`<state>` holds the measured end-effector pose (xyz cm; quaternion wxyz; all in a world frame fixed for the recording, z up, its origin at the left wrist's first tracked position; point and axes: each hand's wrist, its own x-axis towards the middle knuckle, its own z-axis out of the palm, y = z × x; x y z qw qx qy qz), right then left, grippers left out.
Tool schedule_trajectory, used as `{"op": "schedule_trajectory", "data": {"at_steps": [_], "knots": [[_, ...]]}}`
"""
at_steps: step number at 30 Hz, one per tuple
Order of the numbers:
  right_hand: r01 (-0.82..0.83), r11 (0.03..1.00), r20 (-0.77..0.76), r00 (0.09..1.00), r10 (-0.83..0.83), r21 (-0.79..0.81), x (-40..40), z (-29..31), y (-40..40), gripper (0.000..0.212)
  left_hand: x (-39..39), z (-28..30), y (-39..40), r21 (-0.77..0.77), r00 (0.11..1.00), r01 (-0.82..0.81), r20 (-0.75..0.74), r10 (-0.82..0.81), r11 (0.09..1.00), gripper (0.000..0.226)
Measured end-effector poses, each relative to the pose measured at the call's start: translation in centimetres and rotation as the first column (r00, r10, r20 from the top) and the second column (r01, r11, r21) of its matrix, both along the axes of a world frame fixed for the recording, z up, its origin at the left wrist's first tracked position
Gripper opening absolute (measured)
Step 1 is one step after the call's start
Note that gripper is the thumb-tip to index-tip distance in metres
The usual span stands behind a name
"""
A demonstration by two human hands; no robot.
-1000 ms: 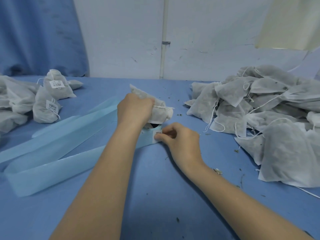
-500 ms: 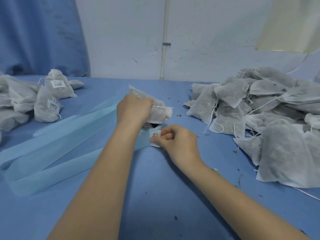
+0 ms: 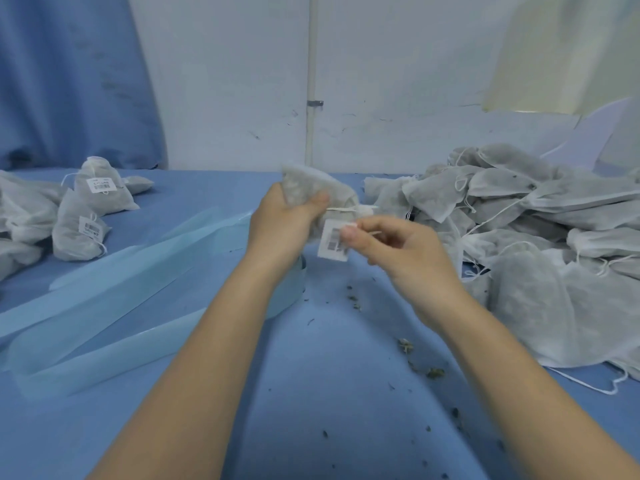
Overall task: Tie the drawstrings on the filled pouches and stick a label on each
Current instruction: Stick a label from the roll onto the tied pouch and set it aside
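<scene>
My left hand point(image 3: 282, 223) grips a filled grey fabric pouch point(image 3: 308, 183), lifted above the blue table, its tied white drawstring poking out to the right. My right hand point(image 3: 401, 247) pinches a small white barcode label point(image 3: 332, 240) by its right edge, right beside the pouch and just below the left thumb. Whether the label touches the pouch is unclear. A light blue roll of label backing point(image 3: 294, 289) stands under the left wrist.
Labelled pouches point(image 3: 97, 188) lie at the left. A big heap of unlabelled pouches point(image 3: 512, 216) with loose strings fills the right. Long strips of blue backing tape point(image 3: 104, 306) trail across the left of the table point(image 3: 329, 393). Herb crumbs are scattered near the right forearm.
The right hand peeled the label off the roll and rose with it to the pouch. The left hand lifted the pouch and turned it toward the label.
</scene>
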<state>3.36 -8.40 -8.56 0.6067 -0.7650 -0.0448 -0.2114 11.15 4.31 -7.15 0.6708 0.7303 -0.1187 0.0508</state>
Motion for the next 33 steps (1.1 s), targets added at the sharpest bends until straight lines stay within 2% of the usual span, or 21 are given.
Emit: {"op": "schedule_trajectory", "data": {"at_steps": [4, 7, 9, 15, 19, 20, 25, 27, 30, 32, 33], "knots": [[0.128, 0.992, 0.085, 0.988, -0.126, -0.018, 0.1, 0.7, -1.9, 0.012, -1.1, -0.3, -1.4, -0.074, 0.965, 0.243, -0.079, -0.248, 0.967, 0.027], [0.238, 0.968, 0.096, 0.969, -0.230, -0.085, 0.5, 0.1, -2.9, 0.012, -1.5, -0.6, -2.0, -0.117, 0.957, 0.277, -0.058, -0.285, 0.954, 0.016], [0.271, 0.960, 0.093, 0.960, -0.264, -0.074, 0.7, -0.2, -3.2, 0.009, -1.7, -0.7, -2.2, -0.136, 0.949, 0.304, -0.047, -0.313, 0.943, 0.013], [0.336, 0.941, 0.162, 0.931, -0.328, -0.029, 0.7, -0.5, -3.0, 0.017, -2.1, -0.9, -2.5, -0.183, 0.916, 0.393, -0.014, -0.402, 0.901, 0.031], [0.244, 0.968, 0.134, 0.959, -0.249, 0.056, 0.4, -0.5, -3.2, 0.049, -2.2, -1.4, -2.6, -0.145, 0.917, 0.398, 0.052, -0.395, 0.906, 0.041], [0.220, 0.971, 0.115, 0.967, -0.229, 0.091, 0.4, -0.5, -3.2, 0.048, -2.1, -1.6, -2.6, -0.145, 0.914, 0.407, 0.058, -0.402, 0.902, 0.039], [0.233, 0.937, 0.078, 0.962, -0.261, 0.259, 0.7, -0.5, -2.8, 0.013, -2.0, -1.8, -2.9, -0.151, 0.888, 0.461, 0.073, -0.455, 0.875, 0.034], [0.289, 0.917, 0.095, 0.941, -0.325, 0.277, 0.9, -0.8, -2.7, 0.012, -2.0, -1.8, -2.9, -0.163, 0.879, 0.477, 0.076, -0.471, 0.864, 0.033], [0.340, 0.916, 0.080, 0.929, -0.363, 0.212, 1.1, -0.9, -2.8, 0.011, -1.9, -1.9, -2.8, -0.194, 0.888, 0.458, 0.048, -0.458, 0.868, 0.031], [0.270, 0.950, 0.034, 0.960, -0.278, 0.156, 1.1, -0.9, -2.8, 0.010, -2.0, -1.9, -2.9, -0.232, 0.911, 0.402, 0.009, -0.412, 0.886, 0.025], [0.199, 0.966, 0.001, 0.979, -0.202, 0.166, 1.1, -1.0, -2.8, 0.018, -2.0, -1.9, -2.9, -0.264, 0.925, 0.365, -0.011, -0.381, 0.893, 0.020]]}}
